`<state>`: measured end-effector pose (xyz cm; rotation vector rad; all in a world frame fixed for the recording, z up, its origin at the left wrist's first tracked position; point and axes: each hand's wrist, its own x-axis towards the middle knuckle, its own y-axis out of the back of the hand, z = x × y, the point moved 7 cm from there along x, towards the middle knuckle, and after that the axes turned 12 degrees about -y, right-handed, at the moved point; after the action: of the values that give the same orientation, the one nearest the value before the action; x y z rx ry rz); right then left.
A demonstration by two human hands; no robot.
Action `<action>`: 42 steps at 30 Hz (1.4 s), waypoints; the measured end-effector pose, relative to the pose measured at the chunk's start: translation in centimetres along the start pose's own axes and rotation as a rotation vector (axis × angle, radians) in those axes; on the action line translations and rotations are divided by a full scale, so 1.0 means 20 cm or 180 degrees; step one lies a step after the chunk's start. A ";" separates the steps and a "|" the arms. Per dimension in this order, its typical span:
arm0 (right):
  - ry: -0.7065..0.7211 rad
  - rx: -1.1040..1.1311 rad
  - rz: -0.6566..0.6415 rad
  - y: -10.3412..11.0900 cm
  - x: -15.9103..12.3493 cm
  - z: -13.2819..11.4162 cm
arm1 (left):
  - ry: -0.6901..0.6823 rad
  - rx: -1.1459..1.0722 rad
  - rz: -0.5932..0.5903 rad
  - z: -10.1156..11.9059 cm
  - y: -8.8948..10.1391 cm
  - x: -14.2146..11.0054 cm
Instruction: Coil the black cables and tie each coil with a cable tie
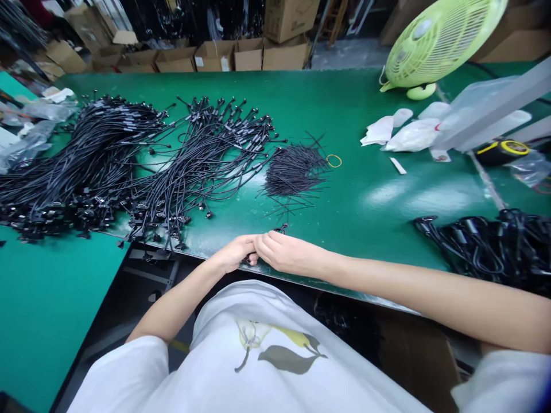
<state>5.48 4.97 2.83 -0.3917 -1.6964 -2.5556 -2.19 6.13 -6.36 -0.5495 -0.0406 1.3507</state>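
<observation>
At the front edge of the green table (344,201), my left hand (239,252) and my right hand (279,250) meet, fingers closed together around a black cable (282,229). Only a small loop of it shows past my right fingers, and a dark end peeks out below my left hand. Just beyond them lies a pile of thin black twist ties (293,169). To the left spreads a heap of loose black cables (189,155) with connectors at both ends. On the right rests a batch of coiled black cables (486,244).
A larger cable bundle (86,143) covers the far left. A yellow rubber band (334,161) lies beyond the ties. At right are a green fan (439,43), white paper scraps (379,131), a grey post (499,106) and a tape measure (503,151). Cardboard boxes (215,56) line the back.
</observation>
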 end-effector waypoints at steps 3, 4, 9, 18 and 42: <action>-0.0116 0.0227 -0.0197 -0.02 0.00 -0.02 | 0.0243 -0.0335 -0.0053 -0.02 -0.03 -0.01; -0.0182 0.0288 -0.0266 -0.03 0.00 -0.02 | 0.0283 -0.0370 -0.0049 -0.02 -0.04 -0.01; -0.0252 -0.0044 -0.0923 -0.12 -0.01 -0.06 | 0.0006 0.0353 0.0103 -0.01 -0.07 -0.03; -0.2605 0.1820 -0.0532 -0.17 0.01 0.28 | -0.1215 -0.0162 0.0909 0.10 0.01 0.07; -0.3507 0.4130 -0.0304 -0.37 -0.17 0.35 | -0.1168 0.2035 -0.1607 0.19 -0.22 -0.12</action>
<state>8.71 13.91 -2.06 -1.6374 -3.1126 -0.6174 -0.11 4.73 -0.64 0.2445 -0.0406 0.8800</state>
